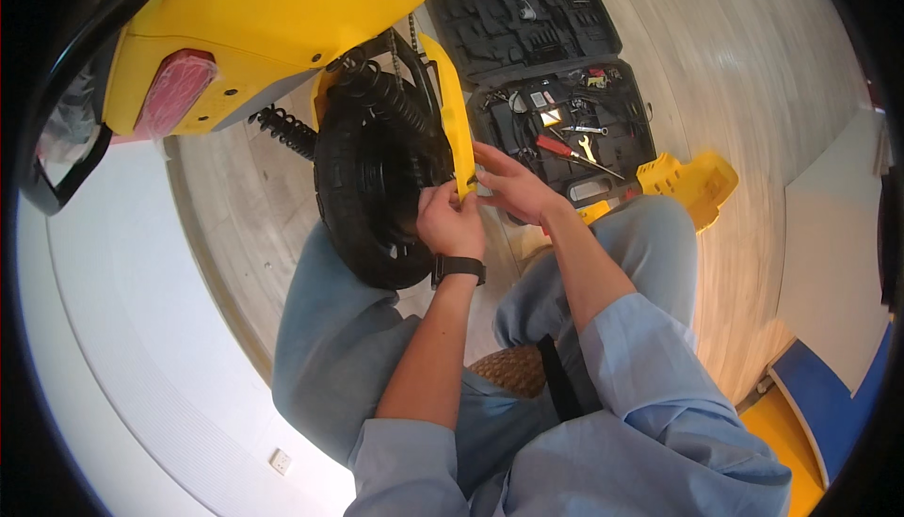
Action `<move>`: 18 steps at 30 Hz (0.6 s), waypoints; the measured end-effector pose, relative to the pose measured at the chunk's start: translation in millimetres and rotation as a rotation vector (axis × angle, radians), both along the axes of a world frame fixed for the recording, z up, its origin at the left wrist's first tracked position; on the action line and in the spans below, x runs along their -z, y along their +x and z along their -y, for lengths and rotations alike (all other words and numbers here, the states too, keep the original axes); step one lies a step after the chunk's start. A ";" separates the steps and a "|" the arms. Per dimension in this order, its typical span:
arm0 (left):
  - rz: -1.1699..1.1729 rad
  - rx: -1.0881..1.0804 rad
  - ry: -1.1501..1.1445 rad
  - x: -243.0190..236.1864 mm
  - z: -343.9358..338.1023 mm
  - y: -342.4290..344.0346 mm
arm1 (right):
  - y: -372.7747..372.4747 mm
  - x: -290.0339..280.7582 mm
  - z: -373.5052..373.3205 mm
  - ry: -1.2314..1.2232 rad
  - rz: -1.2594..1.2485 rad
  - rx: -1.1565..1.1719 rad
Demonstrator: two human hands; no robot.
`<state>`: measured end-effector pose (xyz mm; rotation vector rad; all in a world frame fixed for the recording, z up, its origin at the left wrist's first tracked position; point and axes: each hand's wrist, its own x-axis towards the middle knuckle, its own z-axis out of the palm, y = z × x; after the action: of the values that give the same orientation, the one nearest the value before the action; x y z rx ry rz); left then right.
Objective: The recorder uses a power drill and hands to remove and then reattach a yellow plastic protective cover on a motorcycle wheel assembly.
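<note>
My left hand [450,220] has its fingers bent and gripping the lower end of a long yellow plastic guard [452,107], beside a black rear wheel [344,206]. My right hand [518,187] touches the guard's right side with fingers extended and slightly apart. The yellow vehicle body [245,18] hangs above the wheel, with a red rear light [174,93]. Black spring shock absorbers [282,131] and a chain [395,60] show around the wheel. Part of the guard's end is hidden by my fingers.
An open black toolbox [523,27] holds a red screwdriver [560,150], wrenches [589,145] and small parts. A yellow plastic cover [692,187] lies right of my knees. A white wall [113,310] runs along the left. Blue, yellow and pale panels [829,395] stand at the right.
</note>
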<state>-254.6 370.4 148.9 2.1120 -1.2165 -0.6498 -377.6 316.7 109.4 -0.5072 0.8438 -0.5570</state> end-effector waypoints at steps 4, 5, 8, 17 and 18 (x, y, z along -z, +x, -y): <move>-0.025 0.015 0.010 -0.4 0.3 -2.3 | -2.2 4.1 0.7 0.018 0.029 -0.004; -0.005 0.045 0.004 -0.5 -0.4 -2.1 | -2.3 6.3 0.5 0.022 0.053 -0.004; 0.080 0.104 0.074 -5.6 -0.4 -0.8 | -2.0 11.3 2.5 0.041 0.107 -0.016; 0.088 0.082 0.111 -11.0 -1.7 0.6 | -2.6 12.4 -0.7 0.044 0.148 -0.011; 0.088 0.078 0.112 -11.2 -2.5 1.8 | -0.5 11.6 -1.3 0.046 0.149 -0.015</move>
<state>-252.9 372.9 160.1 2.2153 -1.3442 -0.6804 -378.2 318.0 97.8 -0.4248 0.7089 -0.5531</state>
